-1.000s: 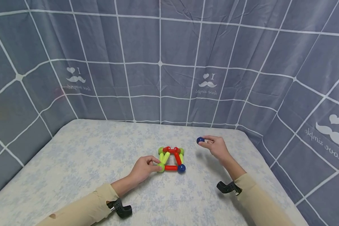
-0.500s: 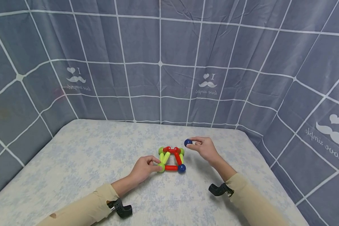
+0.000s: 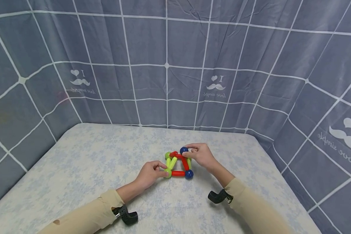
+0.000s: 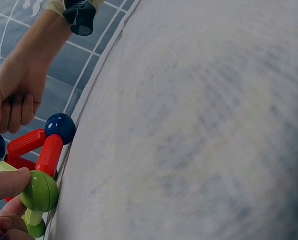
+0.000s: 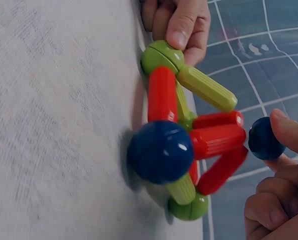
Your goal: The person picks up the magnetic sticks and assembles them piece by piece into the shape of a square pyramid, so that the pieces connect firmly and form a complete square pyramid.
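Note:
A small frame of red and green rods joined by balls stands on the pale cloth. My left hand pinches the green ball at its near left corner; the left wrist view shows that ball under my fingers. My right hand pinches a loose blue ball at the frame's top far edge. In the right wrist view this ball sits just beside the red rod ends; whether they touch is unclear. Another blue ball forms the near right corner.
A pale floral cloth covers the table. Grey curtain with a white grid closes in the back and both sides. Black wrist camera mounts sit on both beige sleeves.
My right hand has carried the blue ball leftward from open space down to the top of the rod frame. My left hand has kept its pinch on the green corner ball.

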`<state>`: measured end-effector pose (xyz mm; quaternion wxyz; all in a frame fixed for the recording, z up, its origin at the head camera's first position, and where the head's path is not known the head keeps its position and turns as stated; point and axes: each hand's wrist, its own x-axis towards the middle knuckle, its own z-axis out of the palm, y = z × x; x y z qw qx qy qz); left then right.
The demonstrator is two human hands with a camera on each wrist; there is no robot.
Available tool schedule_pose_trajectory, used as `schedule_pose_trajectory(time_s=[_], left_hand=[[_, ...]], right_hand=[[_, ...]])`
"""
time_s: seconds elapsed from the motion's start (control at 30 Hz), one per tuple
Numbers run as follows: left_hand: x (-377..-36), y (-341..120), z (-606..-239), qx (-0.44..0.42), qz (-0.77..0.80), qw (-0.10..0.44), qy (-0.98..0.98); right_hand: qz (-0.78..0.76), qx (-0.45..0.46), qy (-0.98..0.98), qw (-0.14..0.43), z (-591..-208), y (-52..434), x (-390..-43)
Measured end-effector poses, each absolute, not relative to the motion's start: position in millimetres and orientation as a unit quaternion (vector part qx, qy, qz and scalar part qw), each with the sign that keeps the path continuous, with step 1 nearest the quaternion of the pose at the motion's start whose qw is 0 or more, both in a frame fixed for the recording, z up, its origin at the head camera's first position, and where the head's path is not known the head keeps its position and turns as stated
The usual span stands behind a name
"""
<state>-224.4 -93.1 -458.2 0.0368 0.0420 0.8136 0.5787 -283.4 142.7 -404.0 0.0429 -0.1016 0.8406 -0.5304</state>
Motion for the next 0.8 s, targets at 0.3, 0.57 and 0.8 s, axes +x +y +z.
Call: schedule_pose_trajectory(time_s=[0.3, 0.57, 0.8], left_hand=[[-225.2, -93.2, -458.4, 0.045, 0.580, 0.037, 0.812], [-225.4, -92.4, -458.9, 0.045, 0.577, 0.033, 0.815], [-225.4, -92.7, -460.7, 0.052, 0.570, 0.033, 0.819]], right_hand=[[-0.535, -0.128, 0.833, 0.055, -412.2, 136.1, -284.6], [-0.519, -0.132, 0.843, 0.048, -412.0, 133.8, -282.4], [-0.502, -0.146, 0.851, 0.044, -411.9, 131.7, -281.3]])
